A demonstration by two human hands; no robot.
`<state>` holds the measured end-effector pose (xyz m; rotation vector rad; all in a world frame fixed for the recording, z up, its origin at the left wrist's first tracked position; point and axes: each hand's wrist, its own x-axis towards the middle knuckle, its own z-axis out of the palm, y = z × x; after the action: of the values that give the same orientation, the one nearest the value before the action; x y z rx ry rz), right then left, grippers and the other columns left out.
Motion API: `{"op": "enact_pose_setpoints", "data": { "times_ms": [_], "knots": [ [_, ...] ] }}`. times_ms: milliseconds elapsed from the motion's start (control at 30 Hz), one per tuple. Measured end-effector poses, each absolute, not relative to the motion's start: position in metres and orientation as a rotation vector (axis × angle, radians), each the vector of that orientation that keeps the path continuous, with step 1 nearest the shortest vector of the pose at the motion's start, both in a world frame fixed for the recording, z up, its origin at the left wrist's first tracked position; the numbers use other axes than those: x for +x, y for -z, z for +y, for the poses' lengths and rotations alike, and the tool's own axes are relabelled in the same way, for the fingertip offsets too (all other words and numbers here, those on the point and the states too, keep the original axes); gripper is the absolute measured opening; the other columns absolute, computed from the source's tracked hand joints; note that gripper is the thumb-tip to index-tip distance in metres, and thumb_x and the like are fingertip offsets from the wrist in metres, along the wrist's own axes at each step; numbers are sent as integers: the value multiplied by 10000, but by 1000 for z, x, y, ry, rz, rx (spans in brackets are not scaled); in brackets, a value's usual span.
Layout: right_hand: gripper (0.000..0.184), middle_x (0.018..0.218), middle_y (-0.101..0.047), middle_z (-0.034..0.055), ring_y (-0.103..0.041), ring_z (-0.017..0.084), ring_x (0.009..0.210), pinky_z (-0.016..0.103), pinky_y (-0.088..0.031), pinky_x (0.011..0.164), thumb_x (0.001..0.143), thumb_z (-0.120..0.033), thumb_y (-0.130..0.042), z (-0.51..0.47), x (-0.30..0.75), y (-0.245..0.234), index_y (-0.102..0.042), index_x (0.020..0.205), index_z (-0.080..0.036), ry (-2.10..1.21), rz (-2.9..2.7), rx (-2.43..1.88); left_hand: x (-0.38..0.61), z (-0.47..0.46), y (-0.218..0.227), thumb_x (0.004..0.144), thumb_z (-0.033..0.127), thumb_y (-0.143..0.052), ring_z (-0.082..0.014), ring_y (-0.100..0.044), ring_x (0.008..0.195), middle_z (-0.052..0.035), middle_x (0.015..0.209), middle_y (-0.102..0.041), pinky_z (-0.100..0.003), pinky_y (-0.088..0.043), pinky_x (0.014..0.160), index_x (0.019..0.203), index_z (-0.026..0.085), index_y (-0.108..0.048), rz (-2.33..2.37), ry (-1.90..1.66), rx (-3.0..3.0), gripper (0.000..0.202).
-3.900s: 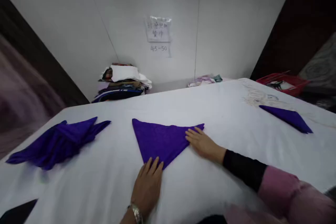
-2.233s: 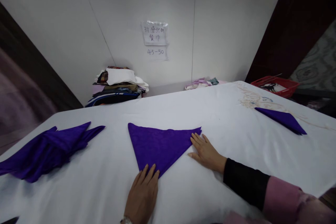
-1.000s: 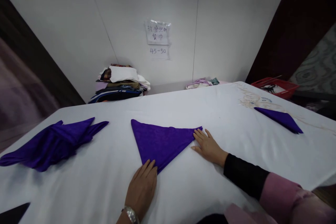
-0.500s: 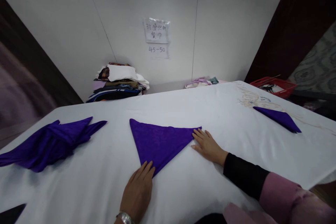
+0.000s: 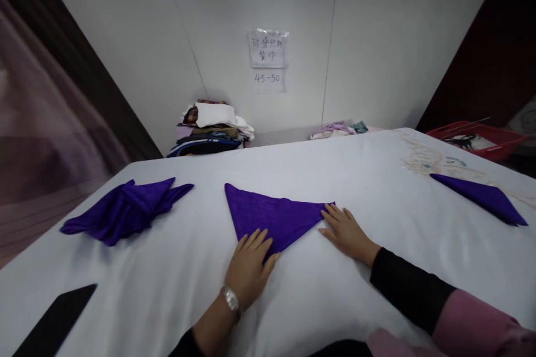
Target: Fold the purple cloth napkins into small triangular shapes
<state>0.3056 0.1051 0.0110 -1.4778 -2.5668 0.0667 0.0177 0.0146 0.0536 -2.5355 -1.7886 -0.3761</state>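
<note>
Head view: purple cloth (image 5: 278,212) on white-covered table (image 5: 188,290)

The table stands before a pale panelled wall (image 5: 377,39). The cloth lies between its left and right edges, as a flat triangle. Its long axis runs roughly along the far edge; its third corner points to the near edge. The left hand (image 5: 249,268), fingers spread, rests over this corner; the right hand (image 5: 345,231), also spread, touches the right tip. Wall paper (image 5: 268,79) reads "45-50" below Chinese handwriting (image 5: 267,49).
</note>
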Motion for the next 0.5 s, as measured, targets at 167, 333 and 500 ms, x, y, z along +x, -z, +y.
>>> {"op": "enact_pose_setpoints", "data": {
  "times_ms": [167, 333, 500],
  "knots": [
    [623, 1432, -336, 144, -267, 279, 1327, 506, -226, 1036, 909, -567, -250, 105, 307, -6, -395, 1357, -159, -24, -2537, -1451, 67, 47, -55, 871, 508, -406, -246, -211, 1355, -83, 1465, -298, -483, -209, 1084, 1339, 201, -393, -1730, 321, -2720, 561],
    [598, 1429, -345, 131, -277, 274, 1324, 515, -235, 1031, 913, -555, -255, 108, 311, -6, -386, 1363, -184, -42, -2542, -1416, 82, 60, -26, 844, 646, -282, -250, -121, 1377, -79, 1494, -217, -527, -111, 1098, 1397, 194, -289, -1754, 223, -2805, 714],
    [601, 1434, -339, 108, -266, 257, 1331, 528, -202, 1044, 913, -557, -245, 116, 321, -7, -349, 1381, -194, -101, -2546, -1435, 78, 59, -16, 853, 654, -208, -233, -89, 1382, -60, 1503, -191, -519, -71, 1104, 1413, 211, -245, -1740, 216, -2823, 715]
  ]
}}
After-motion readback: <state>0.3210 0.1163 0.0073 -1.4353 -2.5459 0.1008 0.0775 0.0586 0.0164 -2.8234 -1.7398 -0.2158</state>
